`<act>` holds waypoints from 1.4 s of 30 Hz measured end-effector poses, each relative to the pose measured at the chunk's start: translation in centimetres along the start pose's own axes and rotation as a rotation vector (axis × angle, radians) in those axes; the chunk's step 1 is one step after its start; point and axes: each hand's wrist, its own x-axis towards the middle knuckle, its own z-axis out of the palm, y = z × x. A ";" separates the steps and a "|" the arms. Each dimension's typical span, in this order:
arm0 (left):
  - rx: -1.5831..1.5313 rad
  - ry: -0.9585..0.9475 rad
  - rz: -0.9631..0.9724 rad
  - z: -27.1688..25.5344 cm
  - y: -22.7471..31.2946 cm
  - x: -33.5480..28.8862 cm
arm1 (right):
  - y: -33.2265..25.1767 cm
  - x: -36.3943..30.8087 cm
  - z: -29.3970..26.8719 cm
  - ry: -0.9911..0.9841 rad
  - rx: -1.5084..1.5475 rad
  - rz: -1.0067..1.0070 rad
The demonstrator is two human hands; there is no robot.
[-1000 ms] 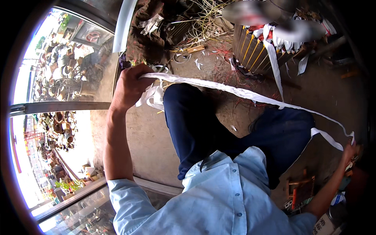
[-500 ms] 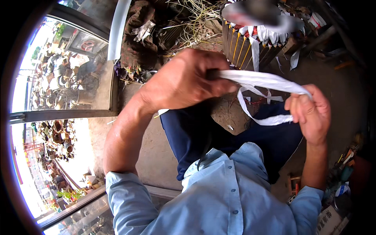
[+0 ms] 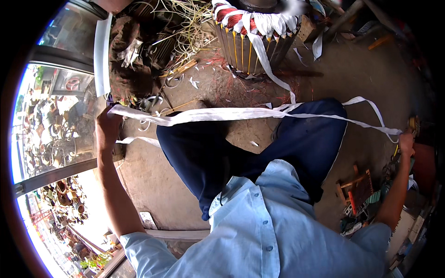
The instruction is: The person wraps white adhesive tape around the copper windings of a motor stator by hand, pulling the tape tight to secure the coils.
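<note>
A long white cloth tape (image 3: 208, 115) stretches across my knees from one hand to the other. My left hand (image 3: 106, 126), out at the far left, is closed on its wide end. At the far right, my right hand (image 3: 406, 142) grips the narrower end, and a slack loop of tape hangs beside it. Another strand runs up from the tape to the motor stator (image 3: 241, 51) on the floor beyond my knees. Red-brown windings show at the stator's top, partly wrapped in white tape, with yellow strips in its slots. A blurred grey-white shape covers part of its upper right.
Loose pale strands (image 3: 194, 23) and a dark brown cloth (image 3: 127, 60) lie to the left of the stator. Red wire scraps and white bits litter the floor. A glass door (image 3: 60, 116) stands on the left. Tools and a small wooden stool (image 3: 354, 187) are at the right.
My hands have spread wide apart, left hand to the left and right hand to the right. The looped tape is now drawn out long between them. The view has shifted, showing more of the stator.
</note>
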 end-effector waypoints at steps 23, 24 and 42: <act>0.108 0.057 0.056 1.9 -2.7 3.7 | -17.4 -1.9 -7.4 -0.338 2.100 0.173; 0.136 0.055 -0.024 1.4 -4.5 4.0 | -12.9 0.3 -4.5 -0.346 2.102 0.200; -0.114 -0.786 0.461 6.9 19.4 -3.2 | -49.0 -25.2 -21.8 -0.388 1.275 -1.079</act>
